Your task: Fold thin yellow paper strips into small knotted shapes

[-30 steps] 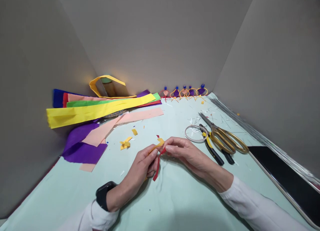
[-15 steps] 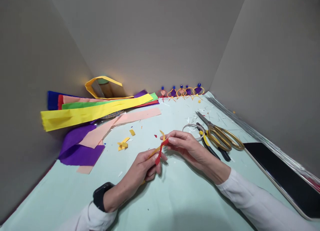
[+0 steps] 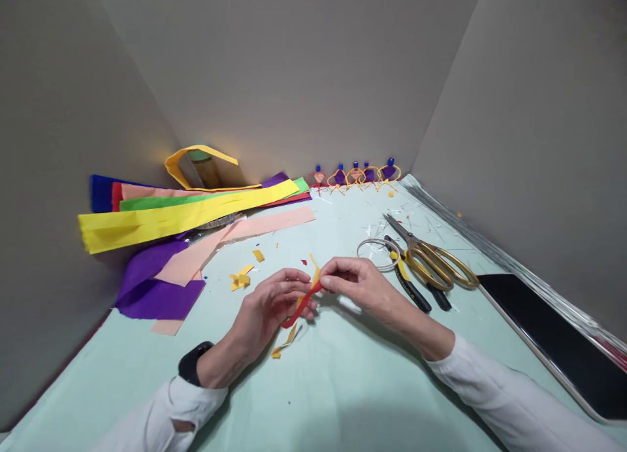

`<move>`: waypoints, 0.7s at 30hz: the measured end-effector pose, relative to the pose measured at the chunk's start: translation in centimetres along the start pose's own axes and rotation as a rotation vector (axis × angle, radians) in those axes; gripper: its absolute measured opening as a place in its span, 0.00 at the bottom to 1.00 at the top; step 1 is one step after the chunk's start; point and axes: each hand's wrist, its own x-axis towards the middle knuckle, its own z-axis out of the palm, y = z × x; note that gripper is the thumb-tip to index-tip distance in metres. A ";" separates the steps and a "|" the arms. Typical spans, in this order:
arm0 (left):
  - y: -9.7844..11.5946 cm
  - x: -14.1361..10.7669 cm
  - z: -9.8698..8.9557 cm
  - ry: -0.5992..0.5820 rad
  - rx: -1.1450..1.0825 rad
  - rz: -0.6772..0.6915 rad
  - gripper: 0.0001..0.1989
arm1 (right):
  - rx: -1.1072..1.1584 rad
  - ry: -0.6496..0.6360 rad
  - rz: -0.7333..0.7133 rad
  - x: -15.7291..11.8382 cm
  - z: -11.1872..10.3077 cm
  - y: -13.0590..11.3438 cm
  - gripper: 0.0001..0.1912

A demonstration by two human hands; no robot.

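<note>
Over mint tabletop (image 3: 343,387): right hand (image 3: 362,283) pinching thin red strip (image 3: 304,304); left hand (image 3: 261,313) curved, grip apart.

From where I'm standing, a red strip (image 3: 304,304) and an orange-yellow strip (image 3: 315,264) are showing plain, unpatterned colour. The tabletop (image 3: 333,400) is showing pale mint, the walls (image 3: 304,80) grey. A purple sheet (image 3: 161,295) is contrasting with a peach strip (image 3: 189,262); the scissors (image 3: 416,246) are gleaming gold at the handles, the pliers (image 3: 410,289) mixing black and yellow.

I observe a pale green table (image 3: 343,387) bearing scissors (image 3: 417,248) across pliers (image 3: 414,293), a black-screened device (image 3: 553,344), purple sheet (image 3: 164,298) and yellow scraps (image 3: 240,281).
</note>
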 end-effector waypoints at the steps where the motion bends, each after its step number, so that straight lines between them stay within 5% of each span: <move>1: 0.0 0.0 0.1 0.003 0.021 0.009 0.12 | -0.032 -0.001 -0.010 0.0 0.1 0.0 0.08; 10: -1.2 0.4 1.1 0.097 0.307 0.067 0.13 | -0.291 0.042 -0.188 -0.8 0.7 -0.3 0.07; 21: -1.3 0.1 0.5 0.002 0.371 0.030 0.11 | -0.089 0.143 -0.047 -0.1 0.3 -0.3 0.06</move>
